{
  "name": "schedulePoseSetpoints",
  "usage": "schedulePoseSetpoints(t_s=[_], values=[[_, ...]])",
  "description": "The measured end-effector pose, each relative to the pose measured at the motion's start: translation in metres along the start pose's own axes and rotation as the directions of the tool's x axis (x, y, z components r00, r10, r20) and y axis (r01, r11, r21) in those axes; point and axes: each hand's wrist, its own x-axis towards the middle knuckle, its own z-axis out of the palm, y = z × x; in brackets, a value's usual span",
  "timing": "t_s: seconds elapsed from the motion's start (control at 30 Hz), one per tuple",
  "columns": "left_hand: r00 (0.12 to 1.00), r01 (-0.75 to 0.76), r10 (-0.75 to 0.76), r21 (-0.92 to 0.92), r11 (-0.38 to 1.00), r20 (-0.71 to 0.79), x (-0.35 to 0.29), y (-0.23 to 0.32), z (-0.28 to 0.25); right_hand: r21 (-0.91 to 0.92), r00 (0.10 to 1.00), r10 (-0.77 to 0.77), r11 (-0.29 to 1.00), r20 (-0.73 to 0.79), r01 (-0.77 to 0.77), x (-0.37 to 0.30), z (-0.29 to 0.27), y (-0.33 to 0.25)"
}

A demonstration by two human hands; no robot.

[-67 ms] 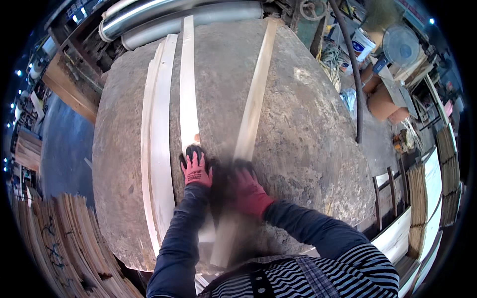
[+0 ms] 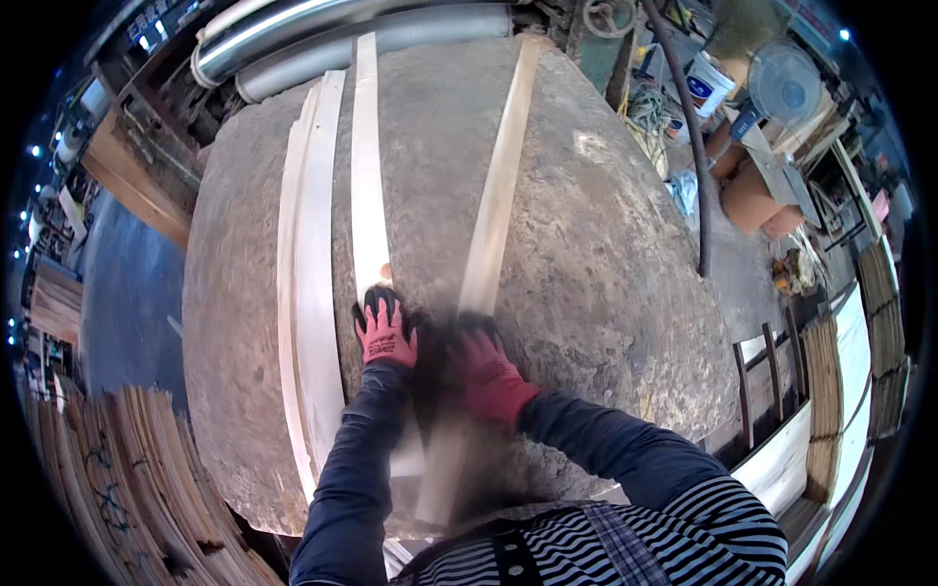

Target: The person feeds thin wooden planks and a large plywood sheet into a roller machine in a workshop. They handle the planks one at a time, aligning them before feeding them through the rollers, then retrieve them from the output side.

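Observation:
My left hand (image 2: 386,332), in a pink glove with black fingertips, lies with its fingers spread on a narrow pale wood strip (image 2: 367,176). My right hand (image 2: 489,371), gloved the same way, rests over a second, browner strip (image 2: 498,186) that slants away to the right. Its fingers point forward and look stretched out, though that area is blurred. Both strips run on toward me beneath my hands. Left of my left hand, several more pale strips (image 2: 315,244) lie side by side. All of them are on a broad, worn grey-brown table (image 2: 606,293).
Metal rollers (image 2: 381,41) cross the table's far end. Bundled wood sheets (image 2: 127,479) stand at the near left, with more stacks (image 2: 826,400) at the right. A dark pole (image 2: 689,127), a fan (image 2: 785,83), a white bucket (image 2: 708,83) and a cardboard box (image 2: 757,200) are beyond the right edge.

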Motion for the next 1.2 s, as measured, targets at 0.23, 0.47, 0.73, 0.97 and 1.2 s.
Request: schedulePoseSetpoints(t_s=[0.23,0.47,0.73,0.97,1.2], values=[[0.994,-0.019,0.017,-0.018,1.0,-0.109,-0.006,-0.01,-0.001,0.152,0.979,-0.189,0.968,-0.074,0.198,-0.048,0.06,-0.068],[0.999,-0.034,0.035,-0.026,0.999,0.042,-0.105,-0.024,-0.028,0.127,0.961,-0.278,0.953,0.009,0.275,-0.024,0.039,-0.039],[0.995,0.033,-0.021,-0.121,0.992,0.101,-0.133,-0.001,-0.023,-0.096,0.993,0.107,0.989,-0.053,-0.112,-0.031,-0.006,-0.002],[0.995,0.016,-0.01,-0.054,0.998,0.101,-0.032,0.006,-0.023,-0.099,0.967,0.164,0.978,-0.193,-0.186,0.051,-0.009,0.056],[0.983,-0.034,0.023,-0.058,0.998,-0.18,0.132,-0.027,0.011,-0.14,0.946,0.153,0.97,-0.287,-0.2,0.204,-0.038,0.137]])
